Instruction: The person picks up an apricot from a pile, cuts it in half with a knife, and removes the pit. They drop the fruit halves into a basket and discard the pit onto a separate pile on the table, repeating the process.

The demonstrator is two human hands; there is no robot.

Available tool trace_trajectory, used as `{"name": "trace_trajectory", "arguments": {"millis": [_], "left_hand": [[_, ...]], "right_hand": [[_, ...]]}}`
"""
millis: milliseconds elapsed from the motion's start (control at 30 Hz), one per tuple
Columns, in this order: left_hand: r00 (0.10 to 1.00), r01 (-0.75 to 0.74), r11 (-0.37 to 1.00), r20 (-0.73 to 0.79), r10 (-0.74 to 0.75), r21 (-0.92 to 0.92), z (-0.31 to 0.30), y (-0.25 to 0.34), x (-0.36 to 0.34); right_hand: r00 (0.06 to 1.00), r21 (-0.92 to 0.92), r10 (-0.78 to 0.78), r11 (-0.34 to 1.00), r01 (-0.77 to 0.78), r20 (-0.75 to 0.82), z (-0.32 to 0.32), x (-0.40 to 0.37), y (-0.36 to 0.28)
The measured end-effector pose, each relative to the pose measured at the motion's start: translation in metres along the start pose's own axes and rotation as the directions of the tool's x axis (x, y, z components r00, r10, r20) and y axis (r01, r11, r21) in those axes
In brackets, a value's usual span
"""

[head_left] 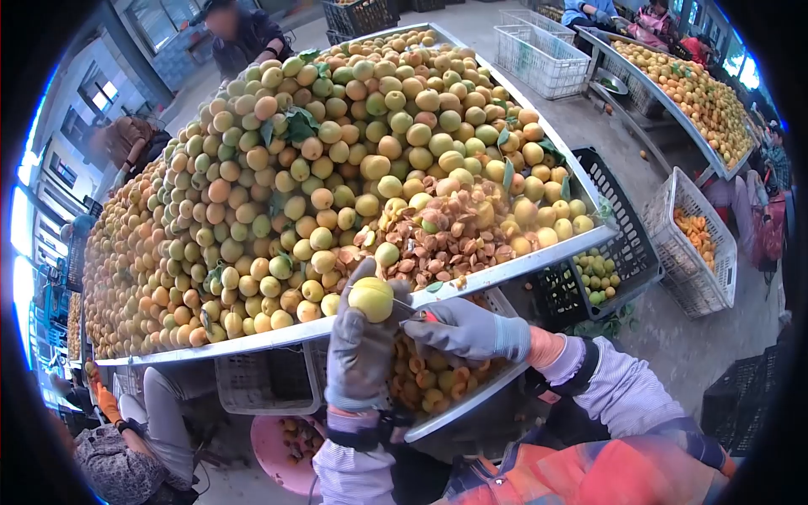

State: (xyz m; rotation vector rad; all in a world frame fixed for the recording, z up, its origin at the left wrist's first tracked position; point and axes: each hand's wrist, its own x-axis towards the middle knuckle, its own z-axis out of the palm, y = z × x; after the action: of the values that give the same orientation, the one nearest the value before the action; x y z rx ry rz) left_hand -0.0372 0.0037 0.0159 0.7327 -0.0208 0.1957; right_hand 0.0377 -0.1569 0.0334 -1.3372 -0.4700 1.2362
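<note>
My left hand (352, 358), in a grey glove, is closed around a yellow-green apricot (370, 300) and holds it up at the table's front edge. My right hand (471, 328), also gloved in grey, grips a small knife (407, 306); a bit of red shows at its handle and its thin blade points at the apricot. Just beyond my hands, a heap of brown apricot pits (450, 231) lies against the large pile of whole apricots (337, 160). Below my hands a container of opened apricot halves (433, 379) is partly hidden by my gloves.
The sloping table's metal rim (252, 341) runs in front of me. A pink basin (273, 454) and a grey crate (269, 383) stand below left. Black crates (619, 219) and a white crate (694, 286) are at the right. Several people work around the tables.
</note>
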Motion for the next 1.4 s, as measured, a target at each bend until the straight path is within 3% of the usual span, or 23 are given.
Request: {"name": "trace_trajectory", "arguments": {"millis": [33, 200, 300, 367, 467, 567, 633, 767, 833, 867, 900, 967, 1033, 1100, 1167, 1200, 1267, 1300, 1367, 1400], "left_hand": [[0.995, 0.013, 0.993, -0.096, -0.025, -0.120, 0.012, -0.005, -0.004], [0.994, -0.016, 0.999, -0.105, 0.012, -0.031, 0.010, -0.011, -0.004], [1.000, 0.003, 0.964, 0.001, -0.003, 0.267, 0.006, 0.007, -0.006], [0.999, 0.030, 0.940, 0.027, -0.041, 0.340, -0.001, 0.016, -0.007], [0.992, 0.100, 0.873, 0.018, -0.123, 0.477, -0.004, 0.020, -0.007], [0.998, 0.061, 0.943, 0.006, -0.066, 0.329, 0.002, 0.005, -0.005], [0.998, -0.009, 0.999, -0.069, 0.006, -0.040, 0.010, -0.014, -0.004], [0.989, 0.041, 0.983, -0.135, -0.066, -0.178, 0.012, -0.018, -0.005], [0.998, 0.056, 0.998, 0.021, -0.057, 0.035, 0.004, -0.008, -0.003], [0.998, 0.057, 0.998, 0.017, -0.058, 0.031, 0.001, -0.002, -0.003], [0.994, 0.091, 0.979, 0.035, -0.099, 0.183, 0.000, 0.005, -0.004], [0.984, 0.143, 0.906, 0.039, -0.172, 0.398, -0.007, 0.013, -0.004], [0.981, 0.168, 0.888, 0.019, -0.195, 0.428, -0.012, 0.015, -0.004], [0.977, 0.189, 0.867, 0.002, -0.215, 0.461, -0.011, 0.013, -0.005], [0.995, 0.090, 0.952, 0.011, -0.097, 0.293, -0.003, 0.004, -0.005], [0.995, 0.087, 0.951, 0.014, -0.096, 0.296, -0.003, -0.001, -0.004], [0.991, 0.136, 0.986, 0.006, -0.136, -0.100, -0.004, -0.017, -0.005], [0.991, 0.120, 0.978, -0.042, -0.129, -0.173, 0.000, -0.026, -0.008], [0.990, 0.131, 0.983, -0.034, -0.136, -0.132, 0.000, -0.026, -0.006], [0.989, 0.141, 0.986, -0.026, -0.144, -0.087, 0.000, -0.025, -0.005]], "right_hand": [[0.998, 0.069, -0.056, 0.996, 0.057, -0.018, 0.001, 0.002, 0.003], [0.998, 0.059, -0.055, 0.997, 0.056, -0.018, -0.001, 0.000, 0.006], [0.993, 0.020, -0.088, 0.996, 0.087, 0.073, -0.007, -0.005, -0.005], [0.992, -0.158, -0.071, 0.984, 0.087, 0.102, -0.014, -0.002, -0.002], [0.999, -0.096, -0.024, 0.995, 0.029, 0.046, -0.014, 0.006, 0.011], [0.994, -0.001, -0.101, 0.995, 0.101, 0.046, -0.012, 0.018, 0.033], [0.996, -0.013, -0.072, 0.997, 0.073, 0.053, -0.011, 0.010, 0.019], [0.999, 0.006, -0.009, 1.000, 0.009, 0.033, -0.006, -0.007, -0.004], [0.998, -0.020, 0.046, 0.999, -0.045, 0.035, -0.011, -0.005, 0.001], [0.995, -0.051, -0.057, 0.997, 0.061, 0.079, -0.017, 0.004, 0.014], [0.979, -0.077, -0.157, 0.983, 0.167, 0.127, -0.023, 0.010, 0.023], [0.975, -0.118, -0.194, 0.971, 0.206, 0.105, -0.026, 0.015, 0.032], [0.959, -0.217, -0.279, 0.934, 0.285, 0.055, -0.024, 0.014, 0.030], [0.978, -0.166, -0.195, 0.965, 0.205, 0.070, -0.026, 0.016, 0.036], [0.989, -0.120, -0.116, 0.985, 0.126, 0.090, -0.024, 0.012, 0.030], [0.992, -0.088, -0.076, 0.992, 0.085, 0.100, -0.020, 0.004, 0.016], [0.993, -0.058, -0.041, 0.997, 0.047, 0.109, -0.020, 0.002, 0.011], [0.996, -0.095, -0.001, 0.995, 0.010, 0.091, -0.025, 0.006, 0.019], [0.997, -0.131, 0.046, 0.991, -0.036, 0.070, -0.029, 0.005, 0.022], [0.997, -0.142, -0.024, 0.989, 0.034, 0.074, -0.028, 0.002, 0.017]]}}
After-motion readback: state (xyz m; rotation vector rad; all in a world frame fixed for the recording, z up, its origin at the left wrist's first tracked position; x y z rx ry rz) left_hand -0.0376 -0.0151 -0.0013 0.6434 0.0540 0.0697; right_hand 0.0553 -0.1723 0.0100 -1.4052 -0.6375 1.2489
